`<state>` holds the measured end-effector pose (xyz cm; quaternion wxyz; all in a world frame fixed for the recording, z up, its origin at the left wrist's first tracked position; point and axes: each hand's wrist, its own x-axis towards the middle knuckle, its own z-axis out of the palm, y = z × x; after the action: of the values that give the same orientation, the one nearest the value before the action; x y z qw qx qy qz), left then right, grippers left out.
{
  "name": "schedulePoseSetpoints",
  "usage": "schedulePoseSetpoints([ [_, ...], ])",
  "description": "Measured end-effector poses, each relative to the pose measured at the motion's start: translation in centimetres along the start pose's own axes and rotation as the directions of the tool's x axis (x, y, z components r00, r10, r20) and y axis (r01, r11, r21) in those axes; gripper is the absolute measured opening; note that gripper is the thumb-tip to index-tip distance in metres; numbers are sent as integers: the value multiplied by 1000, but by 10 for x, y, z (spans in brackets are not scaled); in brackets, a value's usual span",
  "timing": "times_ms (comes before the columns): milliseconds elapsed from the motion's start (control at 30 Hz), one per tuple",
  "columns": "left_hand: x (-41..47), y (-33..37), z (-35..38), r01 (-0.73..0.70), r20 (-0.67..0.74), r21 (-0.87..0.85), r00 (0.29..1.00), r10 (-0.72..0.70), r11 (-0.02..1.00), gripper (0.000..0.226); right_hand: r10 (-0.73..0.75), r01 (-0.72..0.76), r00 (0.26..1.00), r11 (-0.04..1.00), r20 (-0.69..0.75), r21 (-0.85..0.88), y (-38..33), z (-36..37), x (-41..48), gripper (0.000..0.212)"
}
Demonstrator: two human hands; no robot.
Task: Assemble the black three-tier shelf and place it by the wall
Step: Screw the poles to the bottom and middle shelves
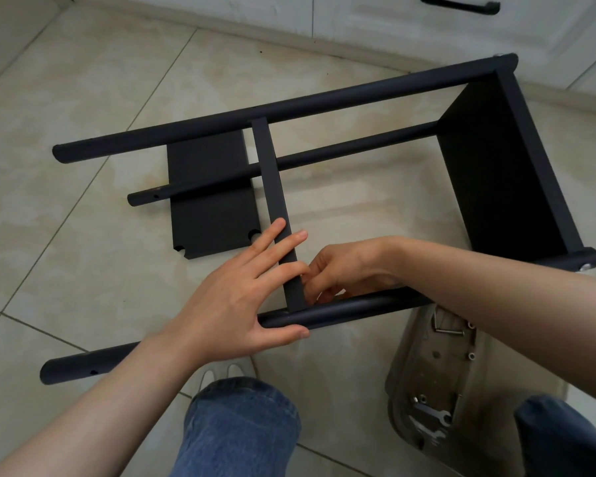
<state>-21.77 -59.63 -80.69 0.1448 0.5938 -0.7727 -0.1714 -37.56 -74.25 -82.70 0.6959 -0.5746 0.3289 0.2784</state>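
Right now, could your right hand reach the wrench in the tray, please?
Probably yes: the wrench lies uncovered in the tray close to the right hand, though its fingers are curled at the shelf joint.

The scene is being lit evenly by soft, diffuse light; only faint, soft-edged shadows are being cast on the floor tiles [83, 80] beneath the black shelf frame [289, 106], whose dark surfaces are being rendered almost featureless. Straight lines are being bowed toward the edges by wide-angle distortion.

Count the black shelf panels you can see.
3: the end panel fixed far right, the middle panel standing edge-on at centre, the loose panel lying flat, left.
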Motion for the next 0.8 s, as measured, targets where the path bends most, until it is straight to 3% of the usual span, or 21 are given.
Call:
schedulePoseSetpoints([
  [133,0,0,1,-2,1,3,1000,2,1000,68,41,-40,999,999,17,-30,0,-1,3,14],
  [300,0,-1,2,-3,4,22,1000,3,1000,68,58,-56,998,997,35,-58,0,-2,11,28],
  [500,0,-1,2,-4,-1,30,1000,4,1000,69,47,-45,989,999,139,-17,0,-14,10,21],
  [800,-3,-1,3,2,-2,13,1000,-2,1000,68,43,-46,991,999,124,19,2,-10,15,8],
])
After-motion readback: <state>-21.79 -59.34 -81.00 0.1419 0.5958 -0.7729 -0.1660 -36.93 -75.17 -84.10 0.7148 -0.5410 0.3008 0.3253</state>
